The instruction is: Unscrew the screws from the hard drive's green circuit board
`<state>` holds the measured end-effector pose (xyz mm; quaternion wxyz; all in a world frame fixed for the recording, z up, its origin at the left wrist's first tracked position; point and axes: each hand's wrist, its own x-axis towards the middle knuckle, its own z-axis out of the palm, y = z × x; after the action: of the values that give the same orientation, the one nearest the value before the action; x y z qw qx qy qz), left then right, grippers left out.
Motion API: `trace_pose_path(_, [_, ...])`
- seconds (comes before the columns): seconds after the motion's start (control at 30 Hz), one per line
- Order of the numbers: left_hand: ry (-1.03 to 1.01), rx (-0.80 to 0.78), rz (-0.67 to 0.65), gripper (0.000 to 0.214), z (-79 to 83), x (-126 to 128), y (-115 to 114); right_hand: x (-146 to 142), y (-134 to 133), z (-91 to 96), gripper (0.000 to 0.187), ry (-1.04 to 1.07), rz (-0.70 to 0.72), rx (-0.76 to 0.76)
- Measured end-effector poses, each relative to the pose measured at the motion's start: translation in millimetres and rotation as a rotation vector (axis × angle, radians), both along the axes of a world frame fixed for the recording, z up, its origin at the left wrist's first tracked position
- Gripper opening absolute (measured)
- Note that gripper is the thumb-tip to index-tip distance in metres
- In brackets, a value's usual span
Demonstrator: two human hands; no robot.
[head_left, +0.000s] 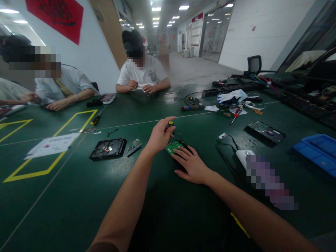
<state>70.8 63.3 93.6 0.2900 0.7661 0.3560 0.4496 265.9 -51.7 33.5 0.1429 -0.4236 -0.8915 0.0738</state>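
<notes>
My left hand (160, 134) is closed around a screwdriver (171, 124) with a yellow-and-black handle, standing over the far edge of a hard drive. Its shaft and tip are hidden. The hard drive (172, 147) lies with its green circuit board up. Across it my right hand (193, 166) holds it against the table, fingers spread over the board and thumb at the near side. Left of my hands are a second hard drive (109, 148), dark side up, and a loose circuit board (134, 147). A few tiny bits lie near the screwdriver.
On the right are another hard drive (265, 133), a white device (244, 154) with a cable, and a blue bin (317, 152). A red screwdriver (237, 113), gloves (232, 97) and an electric screwdriver (193, 107) lie farther back. Several people sit across the green table (78, 196).
</notes>
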Motion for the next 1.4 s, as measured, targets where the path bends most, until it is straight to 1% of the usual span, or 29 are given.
trace_pose_path(0.13, [0.033,0.033,0.017,0.028,4.8,1.2,-3.6,-0.1,-0.6,0.6,0.064,-0.001,-0.007,-0.005])
trace_pose_path(0.2, [0.037,0.021,0.002,0.03,6.5,0.1,-4.2,0.0,-0.4,0.3,0.064,-0.002,-0.007,-0.004])
trace_pose_path(0.37, [0.0,-0.008,-0.103,0.042,5.1,-3.2,-1.5,0.5,0.6,-1.7,0.065,-0.001,-0.007,0.0])
trace_pose_path(0.43, [0.006,0.004,-0.077,0.041,3.9,-2.5,-0.9,0.5,0.5,-2.4,0.065,-0.001,-0.002,0.001])
trace_pose_path(0.53, [0.007,0.019,-0.011,0.031,3.4,0.1,-1.6,0.0,-0.1,-2.8,0.064,0.004,-0.003,0.009])
trace_pose_path(0.67, [0.007,0.027,0.007,0.02,5.1,1.0,-3.2,-0.4,-0.8,-1.9,0.064,0.011,-0.008,0.009])
trace_pose_path(0.73, [0.01,0.012,-0.007,0.021,6.4,-0.7,-3.4,-0.3,-0.8,-1.1,0.064,0.012,-0.008,0.004])
trace_pose_path(0.93, [0.045,-0.03,-0.112,0.038,8.2,-4.7,-2.4,-0.1,-0.5,-0.2,0.064,0.007,-0.006,-0.002])
trace_pose_path(1.13, [-0.006,-0.016,-0.08,0.031,5.1,-1.2,-2.6,0.1,0.1,-0.3,0.065,-0.003,-0.006,-0.004])
trace_pose_path(1.4, [-0.012,-0.061,-0.153,0.032,7.3,-3.5,-3.5,0.0,-0.2,-1.2,0.065,0.0,-0.01,-0.009])
